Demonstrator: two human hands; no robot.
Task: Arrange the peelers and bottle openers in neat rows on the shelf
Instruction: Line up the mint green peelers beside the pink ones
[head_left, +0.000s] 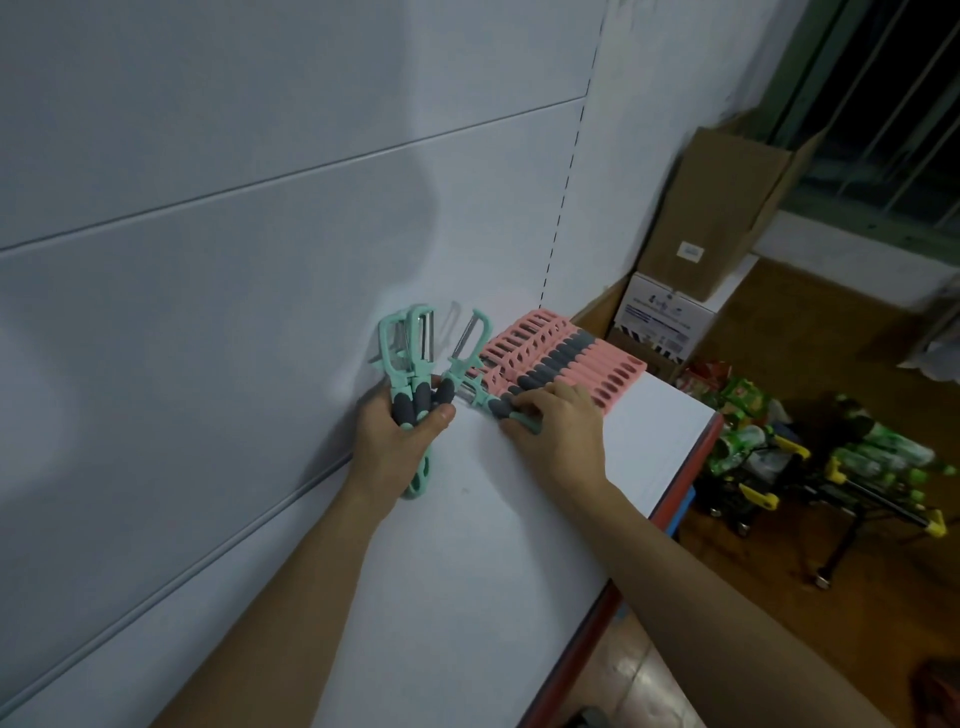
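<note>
My left hand (400, 441) grips a bunch of mint-green peelers (413, 353) by their grey handles, blades pointing up against the white back panel. My right hand (556, 426) holds another mint-green peeler (475, 389) by its handle as it lies flat on the white shelf (519, 519), at the left end of the row. A tight row of several pink peelers (566, 364) with grey grips lies side by side toward the shelf's right end.
The shelf has a red front edge (691, 467). Cardboard boxes (717, 208) stand stacked right of the shelf. Green packaged goods and a trolley with yellow parts (831, 467) sit on the brown floor below right.
</note>
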